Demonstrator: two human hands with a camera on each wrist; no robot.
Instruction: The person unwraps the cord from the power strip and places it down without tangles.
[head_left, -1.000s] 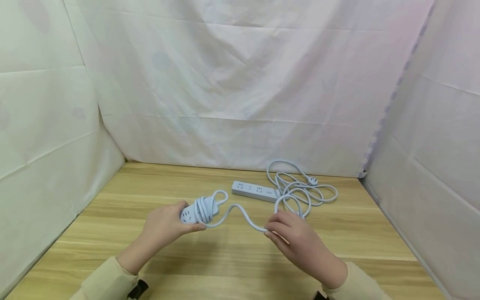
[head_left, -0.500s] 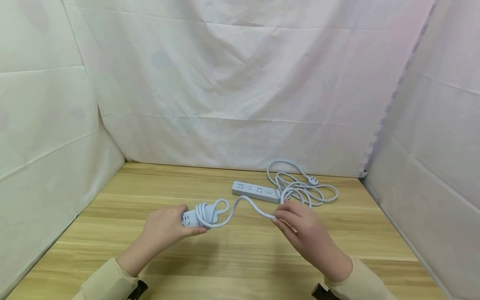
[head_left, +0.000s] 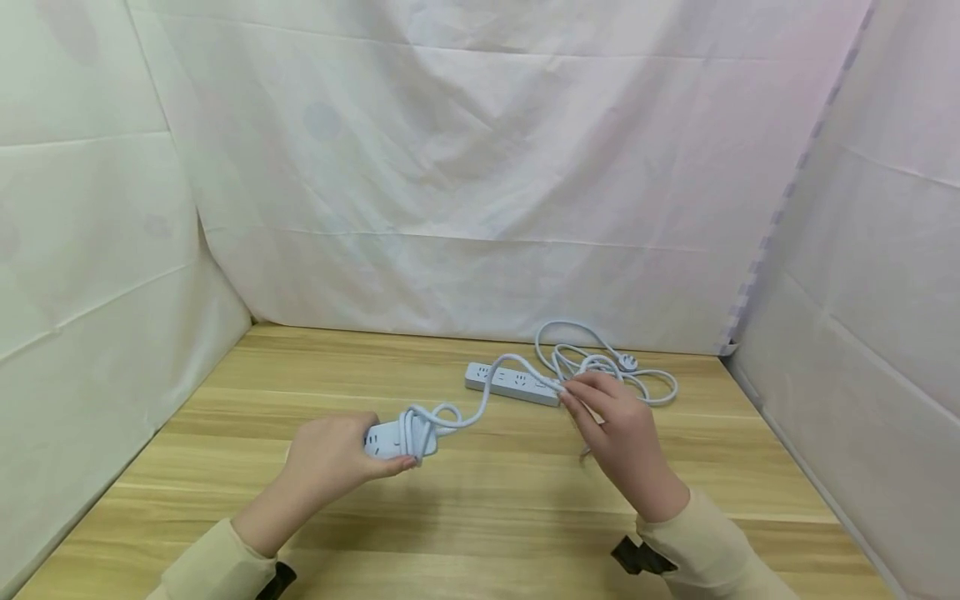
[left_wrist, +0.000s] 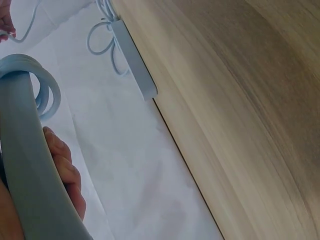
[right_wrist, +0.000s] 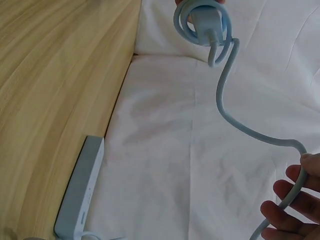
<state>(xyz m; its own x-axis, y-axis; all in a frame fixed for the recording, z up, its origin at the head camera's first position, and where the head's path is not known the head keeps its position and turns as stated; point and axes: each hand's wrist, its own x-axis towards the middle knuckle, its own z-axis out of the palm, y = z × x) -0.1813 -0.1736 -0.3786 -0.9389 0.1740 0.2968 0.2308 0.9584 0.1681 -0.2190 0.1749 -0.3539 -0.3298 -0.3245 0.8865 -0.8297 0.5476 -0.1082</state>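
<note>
My left hand (head_left: 333, 454) grips one end of a pale blue power strip (head_left: 385, 440), held above the table. Several turns of the strip's cord (head_left: 483, 400) are wound around its other end. From there the cord arcs across to my right hand (head_left: 618, 433), which pinches it between thumb and fingers. In the left wrist view, curled fingers (left_wrist: 65, 167) lie along the far side of the strip. The right wrist view has the cord passing under the thumb and across the spread fingers (right_wrist: 287, 200); its tail past the hand is mostly out of sight.
A second power strip (head_left: 517, 390) lies toward the back of the wooden table (head_left: 465, 533). Its loosely coiled cord (head_left: 660, 402) and plug (head_left: 627, 362) are to the right, partly behind my right hand. White cloth (head_left: 450, 167) encloses the back and sides.
My right hand has moved away from me and slightly right, drawing the cord up so it now crosses in front of the second strip. The left hand stays almost still, holding the wound strip.
</note>
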